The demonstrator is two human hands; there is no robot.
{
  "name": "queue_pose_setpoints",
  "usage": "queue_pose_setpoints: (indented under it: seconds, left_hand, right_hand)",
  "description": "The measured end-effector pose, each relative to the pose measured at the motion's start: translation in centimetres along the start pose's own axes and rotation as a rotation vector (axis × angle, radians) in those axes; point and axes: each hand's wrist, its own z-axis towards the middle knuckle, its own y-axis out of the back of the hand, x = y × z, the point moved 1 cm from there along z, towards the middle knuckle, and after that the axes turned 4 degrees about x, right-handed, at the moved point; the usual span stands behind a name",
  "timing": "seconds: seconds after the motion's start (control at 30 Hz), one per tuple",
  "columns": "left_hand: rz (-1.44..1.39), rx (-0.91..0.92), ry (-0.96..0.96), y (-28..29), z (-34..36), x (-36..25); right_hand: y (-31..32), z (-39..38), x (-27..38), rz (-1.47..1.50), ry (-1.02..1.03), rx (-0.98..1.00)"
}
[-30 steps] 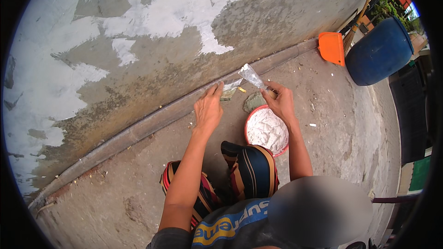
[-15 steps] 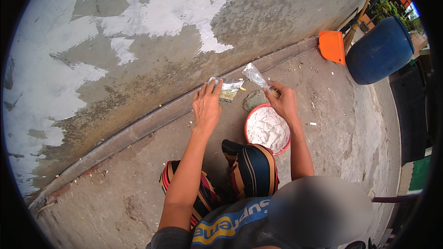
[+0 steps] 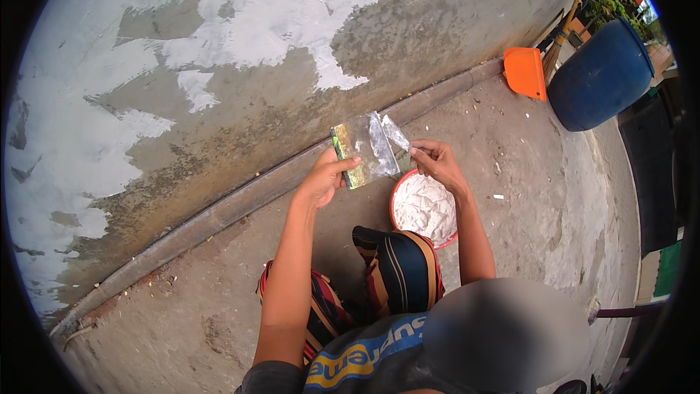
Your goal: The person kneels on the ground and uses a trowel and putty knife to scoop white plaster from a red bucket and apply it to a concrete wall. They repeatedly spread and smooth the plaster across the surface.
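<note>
My left hand [image 3: 324, 175] grips a wide flat putty blade [image 3: 372, 146] by its speckled yellow-green backing strip; white paste streaks its far side. My right hand [image 3: 436, 159] holds a narrower putty knife [image 3: 394, 131], its white-smeared blade at the edge of the wide blade; whether they touch I cannot tell. A red-rimmed bowl of white paste [image 3: 424, 208] sits on the concrete floor [image 3: 525, 175] below my right hand.
Ahead rises a concrete wall [image 3: 379, 36] patched with white coating, with a low curb [image 3: 233, 208] along its foot. An orange dustpan [image 3: 523, 73], a straw broom [image 3: 556, 49] and a blue plastic barrel [image 3: 599, 74] stand at the upper right.
The wide blade has been lifted from beside the curb in my left hand, which turned to grip its strip. My right hand has moved slightly down and left with the knife.
</note>
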Motion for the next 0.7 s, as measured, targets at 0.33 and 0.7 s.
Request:
queue_pose_setpoints:
  seconds: [0.33,0.7]
  left_hand:
    - [-0.182,0.015,0.023,0.9,-0.2,-0.3]
    - [-0.186,-0.080,0.062,0.9,-0.7,-0.8]
  right_hand:
    - [-0.4,0.3,-0.5,-0.132,0.159,-0.143]
    - [-0.3,0.5,0.5,-0.243,0.204,-0.191]
